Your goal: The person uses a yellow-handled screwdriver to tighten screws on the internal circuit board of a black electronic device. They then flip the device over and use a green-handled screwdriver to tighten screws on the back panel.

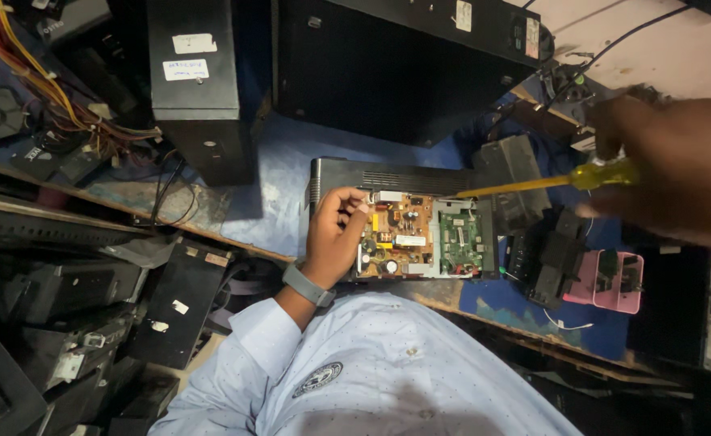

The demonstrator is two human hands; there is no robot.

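Note:
An opened black device (333,171) lies on the blue-covered bench with a tan circuit board (398,234) and a green circuit board (460,240) showing. My left hand (335,234), with a grey wristband, rests on the tan board's left edge, fingers curled against it. My right hand (662,165) is raised at the right, blurred, gripping the yellow handle of a screwdriver (533,184). Its shaft points left toward the top edge of the boards.
A large black computer case (404,64) stands behind the device, and a smaller black box (198,89) at the left. Bundled coloured wires (56,97) lie far left. Black parts (545,258) and a pink item (614,282) sit to the right. Stacked black equipment (65,323) fills the lower left.

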